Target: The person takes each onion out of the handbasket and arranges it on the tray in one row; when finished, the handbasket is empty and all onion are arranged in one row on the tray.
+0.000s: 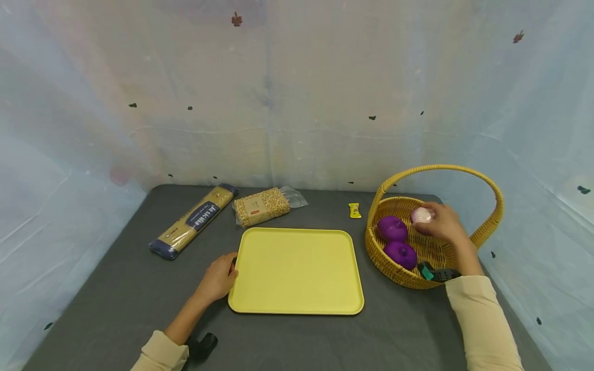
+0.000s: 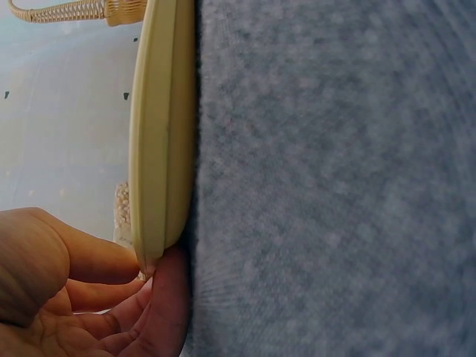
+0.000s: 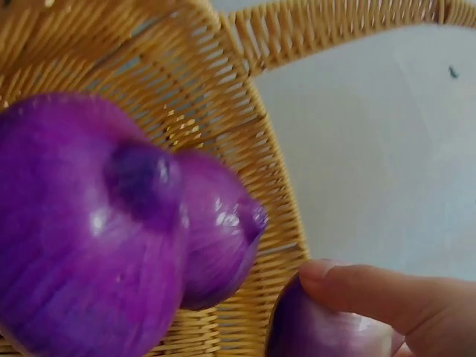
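At the left edge of a yellow tray [image 1: 297,270], my left hand [image 1: 219,277] pinches the rim; the left wrist view shows thumb and fingers [image 2: 169,305] on either side of it. My right hand [image 1: 443,221] grips a purple-and-white onion [image 1: 422,215] over the far side of a wicker basket [image 1: 394,270]. In the right wrist view, the thumb lies across this onion [image 3: 327,327] at the lower right. Two deep purple onions [image 1: 392,229] [image 1: 401,254] lie together in the basket's left half.
Behind the tray lie a bag of yellow kernels [image 1: 262,206] and, farther left, a long pasta packet [image 1: 195,220]. A small yellow wrapped packet [image 1: 355,211] sits between tray and basket. The basket's tall handle [image 1: 436,167] arches above the right hand. A pale curtain [image 1: 297,93] hangs behind the table.
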`<state>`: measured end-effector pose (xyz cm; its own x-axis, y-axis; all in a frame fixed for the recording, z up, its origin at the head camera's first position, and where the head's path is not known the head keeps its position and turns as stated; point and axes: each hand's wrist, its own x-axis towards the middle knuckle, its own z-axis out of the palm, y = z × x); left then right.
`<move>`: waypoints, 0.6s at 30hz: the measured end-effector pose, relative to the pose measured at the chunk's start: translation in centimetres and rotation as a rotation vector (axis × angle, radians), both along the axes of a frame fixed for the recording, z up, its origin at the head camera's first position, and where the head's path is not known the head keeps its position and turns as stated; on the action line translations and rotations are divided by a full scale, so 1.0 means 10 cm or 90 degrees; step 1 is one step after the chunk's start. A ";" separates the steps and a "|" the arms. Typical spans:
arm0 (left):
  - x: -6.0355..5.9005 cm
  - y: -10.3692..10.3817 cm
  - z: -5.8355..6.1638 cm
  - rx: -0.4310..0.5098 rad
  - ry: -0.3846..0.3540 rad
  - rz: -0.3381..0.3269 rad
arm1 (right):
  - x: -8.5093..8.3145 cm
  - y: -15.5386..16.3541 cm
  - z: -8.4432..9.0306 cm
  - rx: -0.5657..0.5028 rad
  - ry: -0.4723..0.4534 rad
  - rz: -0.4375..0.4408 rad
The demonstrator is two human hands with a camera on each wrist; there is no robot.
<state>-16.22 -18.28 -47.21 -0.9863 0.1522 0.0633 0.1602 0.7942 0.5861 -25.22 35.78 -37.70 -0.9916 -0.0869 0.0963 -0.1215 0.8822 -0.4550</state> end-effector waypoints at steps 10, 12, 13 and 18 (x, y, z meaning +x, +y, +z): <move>0.00 0.00 0.00 0.002 -0.009 -0.002 | 0.12 -0.15 0.17 -0.003 0.055 0.033; 0.00 0.00 -0.01 0.003 -0.010 -0.003 | 0.15 -0.19 0.20 0.001 0.065 0.043; 0.00 0.00 -0.01 0.003 -0.011 -0.003 | 0.17 -0.21 0.22 0.005 0.069 0.048; 0.00 -0.01 0.00 0.004 -0.013 -0.003 | 0.27 -0.33 0.33 0.015 0.088 0.074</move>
